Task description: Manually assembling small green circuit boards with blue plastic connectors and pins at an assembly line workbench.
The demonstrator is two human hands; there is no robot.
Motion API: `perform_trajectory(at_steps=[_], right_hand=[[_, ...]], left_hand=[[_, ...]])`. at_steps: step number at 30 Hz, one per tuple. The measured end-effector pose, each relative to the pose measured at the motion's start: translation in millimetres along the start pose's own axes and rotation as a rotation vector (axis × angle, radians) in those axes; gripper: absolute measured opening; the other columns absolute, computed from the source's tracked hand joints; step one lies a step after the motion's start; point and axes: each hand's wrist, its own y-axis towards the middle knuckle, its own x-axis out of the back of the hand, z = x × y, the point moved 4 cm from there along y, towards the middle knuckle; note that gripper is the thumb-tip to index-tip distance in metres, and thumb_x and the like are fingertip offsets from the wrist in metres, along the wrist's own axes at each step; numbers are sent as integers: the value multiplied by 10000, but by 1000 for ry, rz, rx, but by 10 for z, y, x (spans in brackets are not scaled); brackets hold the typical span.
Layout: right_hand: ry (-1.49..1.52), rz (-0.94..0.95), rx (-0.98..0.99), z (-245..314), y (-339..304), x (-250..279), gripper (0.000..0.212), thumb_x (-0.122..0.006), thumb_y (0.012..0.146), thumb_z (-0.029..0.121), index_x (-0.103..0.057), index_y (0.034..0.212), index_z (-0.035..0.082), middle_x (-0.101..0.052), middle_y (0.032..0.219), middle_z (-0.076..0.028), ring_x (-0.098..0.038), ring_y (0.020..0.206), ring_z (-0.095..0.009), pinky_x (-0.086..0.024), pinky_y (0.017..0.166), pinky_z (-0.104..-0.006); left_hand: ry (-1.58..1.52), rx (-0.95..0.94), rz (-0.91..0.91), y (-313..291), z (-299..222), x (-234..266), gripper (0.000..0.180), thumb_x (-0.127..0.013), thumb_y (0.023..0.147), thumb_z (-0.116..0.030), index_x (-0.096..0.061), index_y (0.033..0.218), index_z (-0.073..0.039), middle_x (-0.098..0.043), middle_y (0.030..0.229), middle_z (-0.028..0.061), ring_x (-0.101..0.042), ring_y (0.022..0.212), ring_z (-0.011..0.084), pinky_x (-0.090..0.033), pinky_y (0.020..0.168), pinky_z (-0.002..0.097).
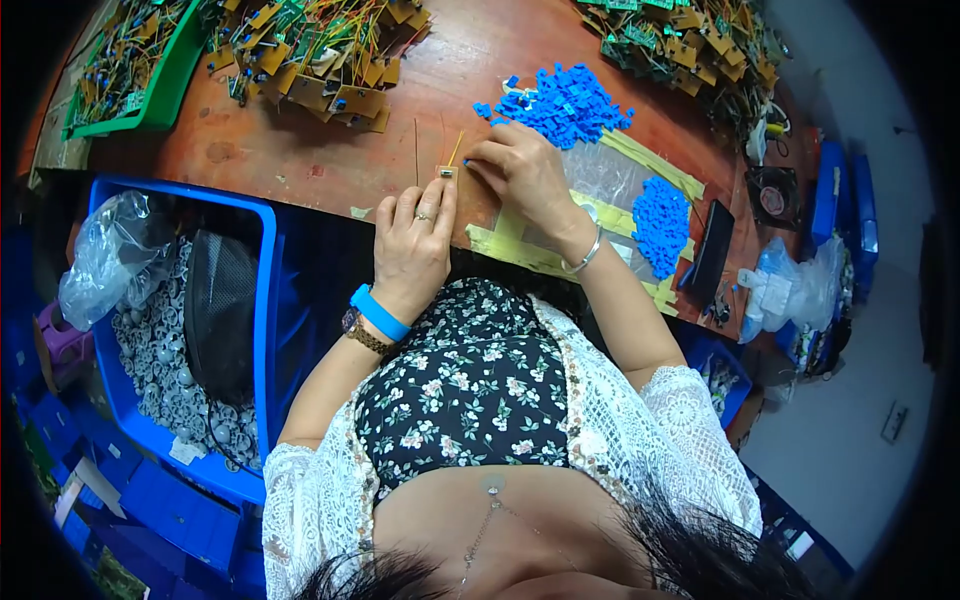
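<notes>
A small tan circuit board with a dark component lies near the table's front edge, and yellow wires run up from it. The fingertips of my left hand are closed on its near side, holding it against the wood. Just to its right, my right hand is pinched, with a tiny blue plastic piece showing at the thumb and fingertips. Beyond that hand lies a heap of blue plastic pieces. A second, smaller blue pile sits to the right of my right wrist.
Wired circuit boards are piled at the back left and back right. A green tray holds more. Yellow tape borders a clear sheet. A dark phone-like slab stands at right. Below left, a blue bin holds grey parts.
</notes>
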Motion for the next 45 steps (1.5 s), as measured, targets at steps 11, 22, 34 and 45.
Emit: perform_trajectory(at_steps=[11, 22, 34, 45], right_hand=[[297, -17, -204, 151, 37, -171, 190, -791, 773, 140, -659, 730, 10, -618, 703, -100, -612, 651, -276, -493, 606, -373], [181, 53, -152, 217, 68, -183, 202, -760, 775, 118, -602, 705, 14, -617, 725, -116, -598, 739, -312, -490, 660, -407], [156, 33, -131, 209, 23, -170, 126, -735, 772, 83, -638, 742, 9, -634, 757, -123, -615, 796, -321, -506, 695, -429], [-214, -109, -145, -256, 313, 42, 99, -757, 776, 123, -735, 849, 61, -685, 955, -100, -617, 962, -290, -502, 821, -410]], left_hand=[[10, 8, 31, -13, 11, 8, 448, -598, 820, -111, -639, 1255, -10, -609, 1302, 93, -531, 1145, 267, -396, 988, 439], [39, 14, 34, -12, -34, -3, 433, -591, 825, -116, -644, 1239, -1, -626, 1283, 107, -550, 1130, 270, -409, 968, 431], [-13, 3, -18, -26, 16, -20, 445, -596, 821, -91, -637, 1256, -2, -620, 1297, 100, -551, 1135, 262, -404, 977, 429], [-415, -119, -110, 245, -52, 283, 428, -716, 766, -106, -657, 1188, -64, -620, 1257, 116, -557, 1159, 310, -402, 1022, 456]])
